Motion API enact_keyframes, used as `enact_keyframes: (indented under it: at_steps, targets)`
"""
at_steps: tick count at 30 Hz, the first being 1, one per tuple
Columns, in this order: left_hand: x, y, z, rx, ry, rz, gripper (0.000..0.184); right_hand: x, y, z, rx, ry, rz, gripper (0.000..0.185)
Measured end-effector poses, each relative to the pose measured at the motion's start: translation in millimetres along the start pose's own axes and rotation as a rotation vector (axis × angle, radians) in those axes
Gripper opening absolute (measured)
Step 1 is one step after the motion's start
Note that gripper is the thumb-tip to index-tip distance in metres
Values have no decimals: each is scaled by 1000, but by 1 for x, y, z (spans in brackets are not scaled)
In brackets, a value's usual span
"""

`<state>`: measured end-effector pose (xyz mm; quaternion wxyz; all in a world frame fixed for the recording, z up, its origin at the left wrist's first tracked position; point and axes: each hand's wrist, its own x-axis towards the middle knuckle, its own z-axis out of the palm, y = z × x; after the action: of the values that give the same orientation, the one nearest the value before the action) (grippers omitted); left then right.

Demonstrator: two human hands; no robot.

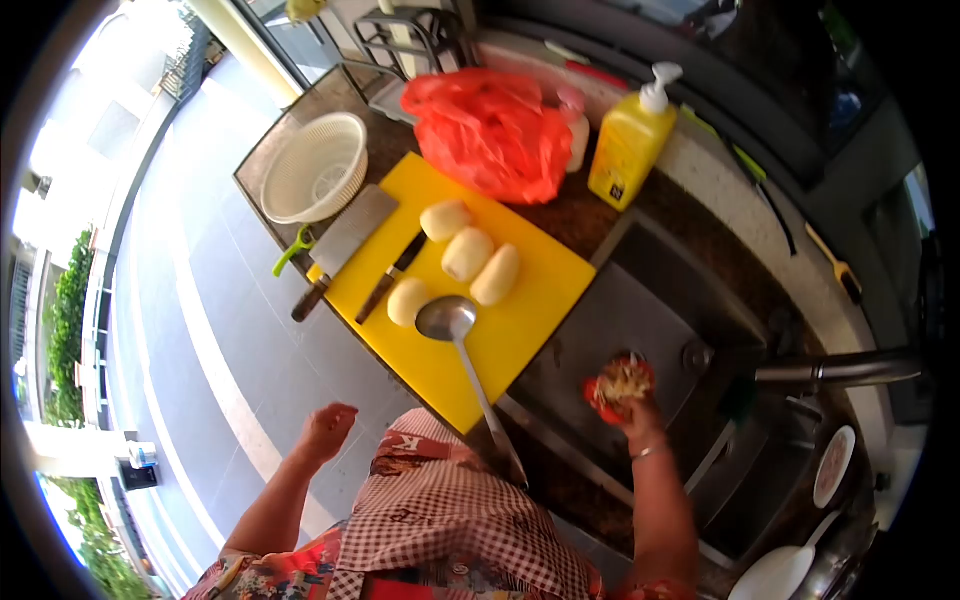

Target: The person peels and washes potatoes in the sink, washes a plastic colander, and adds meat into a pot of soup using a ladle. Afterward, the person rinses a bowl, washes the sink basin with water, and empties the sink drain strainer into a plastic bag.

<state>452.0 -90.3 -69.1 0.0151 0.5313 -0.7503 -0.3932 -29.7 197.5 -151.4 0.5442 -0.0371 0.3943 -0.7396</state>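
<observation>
My right hand [641, 420] reaches over the sink [600, 330], closed on a bundle of pale peelings [624, 382] edged by something red, perhaps thin plastic. My left hand [327, 432] hangs in the air left of the counter, fingers curled, with nothing visible in it. On the yellow cutting board [535, 265] lie several peeled potatoes [468, 254], a small dark-handled knife [392, 276] and a metal ladle [447, 319]. The ladle's handle extends past the board's near edge. A cleaver [355, 232] rests along the board's left edge.
A white plastic basket [316, 168] and green peeler [294, 250] sit left of the board. Behind it are a red plastic bag [490, 135] and yellow pump bottle [632, 150]. A faucet [840, 369] projects over the sink's right side. White dishes [834, 467] stand at lower right.
</observation>
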Motion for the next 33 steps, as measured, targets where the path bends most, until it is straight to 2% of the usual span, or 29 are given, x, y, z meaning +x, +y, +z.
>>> enact_keyframes:
  at_steps: [2, 4, 7, 11, 12, 14, 17, 18, 20, 21, 23, 26, 28, 29, 31, 32, 33]
  targets:
    - [26, 71, -19, 40, 107, 217, 15, -9, 10, -11, 63, 184, -72, 56]
    - [46, 154, -42, 31, 149, 455, 16, -24, 8, -15, 119, 218, -50, 56]
    - [99, 219, -60, 50, 174, 749, 19, -42, 8, -9, 175, 283, -124, 57]
    - [196, 300, -66, 307, 336, 1112, 41, -51, -14, 28, 181, 450, -269, 58]
    - [224, 318, -62, 352, 373, 1173, 47, -50, -19, 34, 199, 433, -313, 58]
    - [283, 336, -50, 519, 580, 1353, 54, -46, -28, 43, 239, 398, -399, 59]
    - [335, 347, -55, 735, 389, 1379, 43, -39, -62, 102, 248, 293, -457, 60]
    - [337, 346, -60, 766, 377, 1361, 37, -30, -74, 120, 155, 433, -533, 61]
    - [336, 336, -76, 838, 345, 1327, 27, -13, -109, 154, -10, 284, -503, 61]
    - [335, 327, -81, 785, 363, 1342, 22, 1, -121, 182, -85, 237, -591, 61]
    - [327, 306, -89, 683, 404, 1369, 13, 38, -150, 221, -97, 142, -575, 60]
    - [316, 290, -102, 548, 409, 1454, 15, 99, -178, 310, -202, 99, -500, 53]
    - [311, 286, -106, 506, 425, 1464, 14, 146, -185, 361, -269, -101, -477, 47]
    - [308, 286, -106, 484, 433, 1469, 14, 168, -184, 381, -377, -147, -495, 36]
    - [302, 286, -107, 503, 412, 1453, 14, 212, -176, 403, -659, -204, -493, 42]
    - [301, 287, -105, 494, 410, 1452, 14, 258, -179, 384, -1030, -271, -402, 48]
    - [301, 287, -104, 485, 406, 1450, 13, 270, -165, 371, -1416, -149, -522, 50]
